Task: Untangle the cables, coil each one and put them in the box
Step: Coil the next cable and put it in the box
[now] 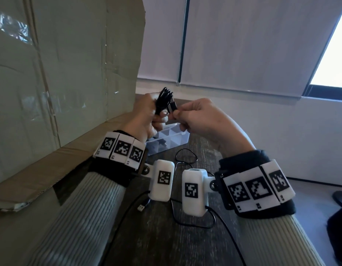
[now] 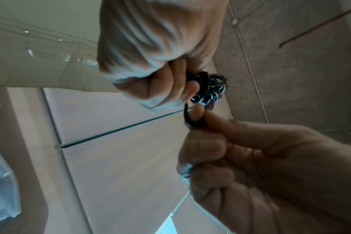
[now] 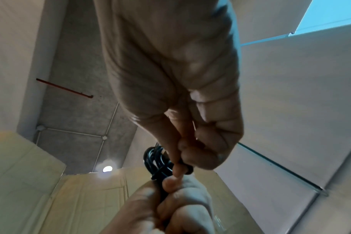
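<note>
My left hand [image 1: 156,116] grips a coiled black cable [image 1: 163,100], held upright above the table. My right hand [image 1: 180,114] pinches the free end of that cable [image 1: 173,107] between thumb and forefinger, right beside the coil. In the left wrist view the coil [image 2: 208,88] sticks out of the left fist, and the right hand [image 2: 198,115] holds a short loop of the end [image 2: 191,122]. From the right wrist, the coil [image 3: 158,163] shows between both hands. A clear compartment box [image 1: 176,140] stands under the hands. A second black cable [image 1: 185,156] lies loose on the table, with its USB plug [image 1: 141,207] nearer to me.
A large cardboard box [image 1: 70,73] rises along the left side, close to my left forearm. The dark wooden table [image 1: 166,242] runs to a white wall behind. Thin black leads from the wrist cameras trail over the table. Something dark lies in one compartment of the clear box.
</note>
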`<action>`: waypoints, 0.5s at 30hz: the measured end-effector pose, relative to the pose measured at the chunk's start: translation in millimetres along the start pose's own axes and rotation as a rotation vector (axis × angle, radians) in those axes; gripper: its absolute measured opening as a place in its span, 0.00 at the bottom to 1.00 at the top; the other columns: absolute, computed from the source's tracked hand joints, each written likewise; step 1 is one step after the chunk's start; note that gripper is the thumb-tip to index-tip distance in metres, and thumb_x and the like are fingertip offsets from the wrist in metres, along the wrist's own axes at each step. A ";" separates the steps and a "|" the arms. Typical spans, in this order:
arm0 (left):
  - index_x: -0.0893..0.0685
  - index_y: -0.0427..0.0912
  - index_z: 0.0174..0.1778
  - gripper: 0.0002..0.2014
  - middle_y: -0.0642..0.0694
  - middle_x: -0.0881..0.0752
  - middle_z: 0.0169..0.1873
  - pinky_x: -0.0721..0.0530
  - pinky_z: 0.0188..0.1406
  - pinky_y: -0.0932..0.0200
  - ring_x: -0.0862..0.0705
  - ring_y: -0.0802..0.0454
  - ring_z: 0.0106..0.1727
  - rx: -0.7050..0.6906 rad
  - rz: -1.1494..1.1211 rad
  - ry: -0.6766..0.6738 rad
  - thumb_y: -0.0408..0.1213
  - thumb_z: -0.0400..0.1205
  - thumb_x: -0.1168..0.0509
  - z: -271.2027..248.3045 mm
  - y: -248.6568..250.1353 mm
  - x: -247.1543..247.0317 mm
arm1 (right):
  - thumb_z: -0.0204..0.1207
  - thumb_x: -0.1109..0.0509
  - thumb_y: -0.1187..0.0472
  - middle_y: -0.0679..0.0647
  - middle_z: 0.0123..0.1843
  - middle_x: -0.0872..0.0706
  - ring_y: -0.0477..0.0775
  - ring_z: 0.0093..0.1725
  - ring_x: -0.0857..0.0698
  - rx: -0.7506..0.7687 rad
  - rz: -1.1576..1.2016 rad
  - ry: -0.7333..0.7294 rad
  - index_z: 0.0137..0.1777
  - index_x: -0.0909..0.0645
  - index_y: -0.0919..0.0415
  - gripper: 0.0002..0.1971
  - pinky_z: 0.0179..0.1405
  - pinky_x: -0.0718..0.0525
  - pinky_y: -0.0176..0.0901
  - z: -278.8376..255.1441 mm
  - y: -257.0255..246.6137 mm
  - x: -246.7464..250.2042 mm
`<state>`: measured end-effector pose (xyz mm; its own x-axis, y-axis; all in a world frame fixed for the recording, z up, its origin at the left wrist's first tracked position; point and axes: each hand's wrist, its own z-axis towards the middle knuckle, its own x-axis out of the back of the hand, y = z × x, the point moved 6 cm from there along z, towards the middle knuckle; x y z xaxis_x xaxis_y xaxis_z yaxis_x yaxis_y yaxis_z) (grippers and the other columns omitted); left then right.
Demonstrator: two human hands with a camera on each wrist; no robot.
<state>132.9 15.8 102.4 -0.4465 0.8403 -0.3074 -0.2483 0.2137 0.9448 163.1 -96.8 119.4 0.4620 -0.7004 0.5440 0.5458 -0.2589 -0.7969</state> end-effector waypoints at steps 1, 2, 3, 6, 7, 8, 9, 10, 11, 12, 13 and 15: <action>0.34 0.42 0.24 0.18 0.50 0.34 0.10 0.53 0.16 0.71 0.43 0.60 0.10 0.008 0.026 -0.008 0.33 0.83 0.52 -0.5 -3.2 -3.2 | 0.80 0.32 0.61 0.52 0.26 0.19 0.48 0.32 0.23 -0.023 -0.020 -0.005 0.37 0.14 0.54 0.11 0.41 0.26 0.42 0.1 2.6 2.7; 0.34 0.42 0.25 0.19 0.50 0.34 0.10 0.53 0.15 0.71 0.43 0.60 0.10 0.012 0.043 -0.019 0.34 0.84 0.52 -0.5 -5.2 -5.7 | 0.80 0.32 0.62 0.53 0.26 0.19 0.49 0.33 0.23 -0.041 -0.040 -0.004 0.37 0.14 0.56 0.11 0.41 0.24 0.43 0.6 4.1 4.9; 0.35 0.43 0.25 0.19 0.51 0.34 0.10 0.52 0.14 0.71 0.43 0.61 0.10 0.019 0.043 -0.033 0.35 0.84 0.52 0.1 -7.5 -8.0 | 0.80 0.32 0.64 0.54 0.27 0.18 0.51 0.34 0.22 -0.052 -0.056 -0.002 0.37 0.14 0.58 0.10 0.42 0.23 0.45 0.9 5.2 7.0; 0.36 0.43 0.24 0.18 0.52 0.35 0.10 0.52 0.10 0.72 0.44 0.62 0.09 0.101 -0.023 -0.091 0.33 0.82 0.54 1.8 -15.9 -12.5 | 0.80 0.33 0.65 0.56 0.30 0.18 0.52 0.35 0.21 -0.062 -0.093 -0.002 0.40 0.13 0.61 0.09 0.42 0.21 0.45 -0.9 5.9 11.3; 0.34 0.43 0.21 0.20 0.52 0.35 0.10 0.52 0.09 0.73 0.44 0.63 0.09 0.139 -0.047 -0.110 0.33 0.82 0.55 2.7 -18.6 -13.3 | 0.80 0.33 0.64 0.55 0.30 0.18 0.51 0.34 0.21 -0.064 -0.123 -0.003 0.43 0.13 0.62 0.08 0.41 0.22 0.42 -1.4 6.4 12.8; 0.32 0.43 0.18 0.23 0.52 0.35 0.11 0.52 0.09 0.72 0.44 0.63 0.09 0.170 -0.060 -0.125 0.32 0.81 0.56 3.9 -21.4 -13.6 | 0.80 0.33 0.64 0.55 0.30 0.19 0.51 0.34 0.21 -0.065 -0.162 -0.006 0.45 0.13 0.63 0.07 0.39 0.23 0.41 -2.0 7.1 13.7; 0.31 0.43 0.14 0.27 0.52 0.35 0.11 0.52 0.08 0.72 0.44 0.64 0.09 0.189 -0.062 -0.137 0.32 0.81 0.56 4.5 -23.9 -14.1 | 0.80 0.34 0.65 0.55 0.31 0.19 0.52 0.34 0.21 -0.062 -0.202 -0.009 0.47 0.14 0.66 0.08 0.38 0.24 0.40 -2.3 7.7 14.2; 0.30 0.44 0.11 0.29 0.53 0.35 0.11 0.52 0.08 0.72 0.44 0.63 0.09 0.198 -0.054 -0.144 0.32 0.81 0.56 4.9 -25.3 -15.0 | 0.80 0.35 0.66 0.57 0.33 0.20 0.54 0.36 0.21 -0.053 -0.239 -0.008 0.49 0.15 0.71 0.09 0.38 0.24 0.41 -1.5 7.8 14.0; 0.30 0.44 0.10 0.30 0.53 0.35 0.11 0.53 0.09 0.72 0.45 0.63 0.09 0.199 -0.040 -0.143 0.32 0.81 0.57 4.8 -26.2 -15.6 | 0.79 0.36 0.67 0.59 0.34 0.21 0.57 0.37 0.21 -0.044 -0.277 -0.002 0.50 0.16 0.74 0.10 0.38 0.23 0.43 -0.5 7.5 13.1; 0.29 0.43 0.11 0.29 0.53 0.35 0.11 0.53 0.09 0.72 0.45 0.63 0.09 0.194 -0.014 -0.131 0.31 0.80 0.57 4.3 -26.4 -15.7 | 0.78 0.37 0.68 0.60 0.35 0.21 0.60 0.38 0.19 -0.041 -0.312 0.010 0.50 0.16 0.74 0.10 0.37 0.21 0.45 0.2 7.5 12.5; 0.29 0.43 0.14 0.27 0.52 0.35 0.11 0.53 0.10 0.73 0.45 0.63 0.10 0.180 0.022 -0.109 0.31 0.80 0.57 3.9 -25.8 -15.2 | 0.77 0.37 0.68 0.59 0.35 0.20 0.61 0.39 0.18 -0.045 -0.340 0.026 0.50 0.15 0.72 0.10 0.37 0.19 0.45 0.6 7.4 12.0; 0.32 0.43 0.22 0.20 0.52 0.34 0.11 0.51 0.11 0.75 0.45 0.62 0.10 0.134 0.126 -0.053 0.32 0.81 0.56 2.9 -22.5 -13.9 | 0.77 0.36 0.68 0.58 0.36 0.19 0.59 0.40 0.18 -0.058 -0.363 0.047 0.51 0.15 0.68 0.09 0.36 0.20 0.42 0.9 7.0 13.0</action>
<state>147.2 0.8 85.8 -0.4197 0.8890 -0.1830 -0.0749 0.1671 0.9831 173.5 -107.2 121.2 0.2121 -0.5856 0.7823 0.6272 -0.5323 -0.5685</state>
